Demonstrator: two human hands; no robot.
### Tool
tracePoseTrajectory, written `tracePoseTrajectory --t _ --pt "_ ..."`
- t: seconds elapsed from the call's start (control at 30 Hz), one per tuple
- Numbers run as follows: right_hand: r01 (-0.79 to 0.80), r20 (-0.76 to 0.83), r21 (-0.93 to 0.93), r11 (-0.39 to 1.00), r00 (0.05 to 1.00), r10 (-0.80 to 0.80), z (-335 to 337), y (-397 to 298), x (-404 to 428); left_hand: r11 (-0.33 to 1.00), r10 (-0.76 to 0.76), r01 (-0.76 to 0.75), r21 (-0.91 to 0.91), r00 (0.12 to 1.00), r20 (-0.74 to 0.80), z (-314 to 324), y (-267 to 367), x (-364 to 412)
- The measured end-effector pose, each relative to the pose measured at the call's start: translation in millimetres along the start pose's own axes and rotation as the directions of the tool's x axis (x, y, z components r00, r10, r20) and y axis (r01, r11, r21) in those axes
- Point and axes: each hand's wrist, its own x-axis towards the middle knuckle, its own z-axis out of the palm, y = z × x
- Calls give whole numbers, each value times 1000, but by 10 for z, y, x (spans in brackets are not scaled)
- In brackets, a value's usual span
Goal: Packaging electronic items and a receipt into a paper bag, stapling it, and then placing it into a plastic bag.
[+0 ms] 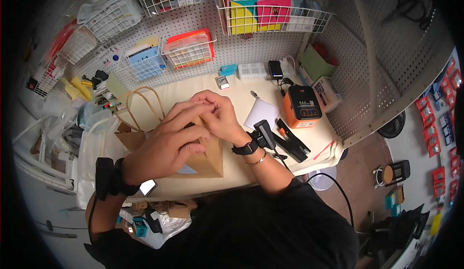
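Observation:
A brown kraft paper bag point(214, 156) with twisted rope handles stands on the cloth-covered table before me. Over its top edge, my left hand point(174, 138) has its fingers bent and partly spread. My right hand point(217, 114) is beside it, thumb and fingers pinched together at the far side of the bag top. The fingertips of both hands meet there, and whatever is between them is hidden. To the right lie a white paper pad point(261, 113) and a black stapler point(291, 142).
An orange and black label printer point(302, 107), a power strip point(253, 71) and a small box point(222, 82) are at the back. Clear plastic bins point(96, 145) flank the table's left side. Wire baskets point(190, 53) hang on the pegboard. A phone point(148, 187) lies at the near edge.

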Motion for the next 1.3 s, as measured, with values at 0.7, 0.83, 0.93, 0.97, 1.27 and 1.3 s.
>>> tracePoseTrajectory --t 0.7,0.83,0.93,0.97,1.27,1.3 --pt "195 -154 189 962 974 -167 37 -107 -576 998 20 -12 67 994 -109 154 116 61" --pt "364 179 -10 931 917 -357 -155 -350 -584 990 44 -4 142 960 -277 245 137 26" --pt "399 136 -246 883 917 -376 -87 -491 -661 986 -48 96 137 947 -317 357 47 -54" --pt "361 106 -293 885 932 -346 -67 -469 -687 986 -45 92 136 947 -317 360 50 -40" --pt "128 -54 -264 956 988 -147 15 -538 -659 984 -146 172 54 936 -319 375 80 34" --pt "61 -87 -175 983 993 -77 19 -540 -667 984 -152 172 40 938 -310 370 79 18"
